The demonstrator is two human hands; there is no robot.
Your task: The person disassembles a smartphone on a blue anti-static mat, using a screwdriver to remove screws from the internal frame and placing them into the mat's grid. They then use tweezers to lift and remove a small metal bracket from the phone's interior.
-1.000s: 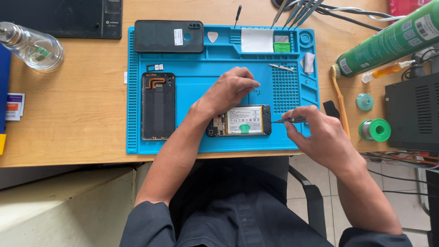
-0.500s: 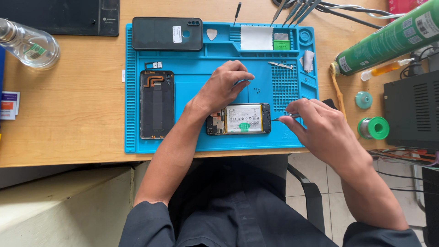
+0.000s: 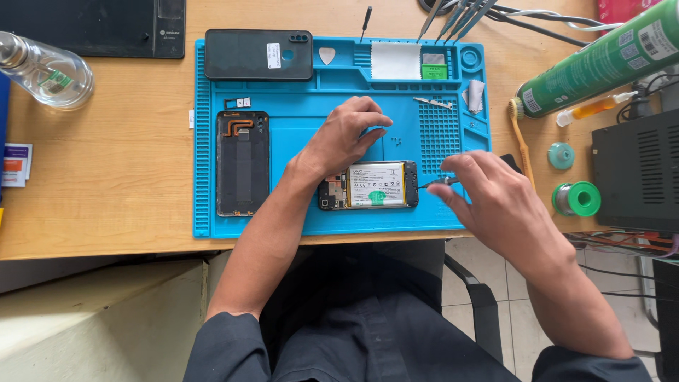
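The opened phone lies on the blue mat near the tabletop's front edge. The left hand rests just behind the phone, grip released, fingers curled on the mat. The right hand grasps a thin tool, its tip at the phone's right end.

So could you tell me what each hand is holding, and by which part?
The right hand pinches a thin tool at its handle end, tip at the opened phone. The left hand holds nothing; it rests on the blue mat.
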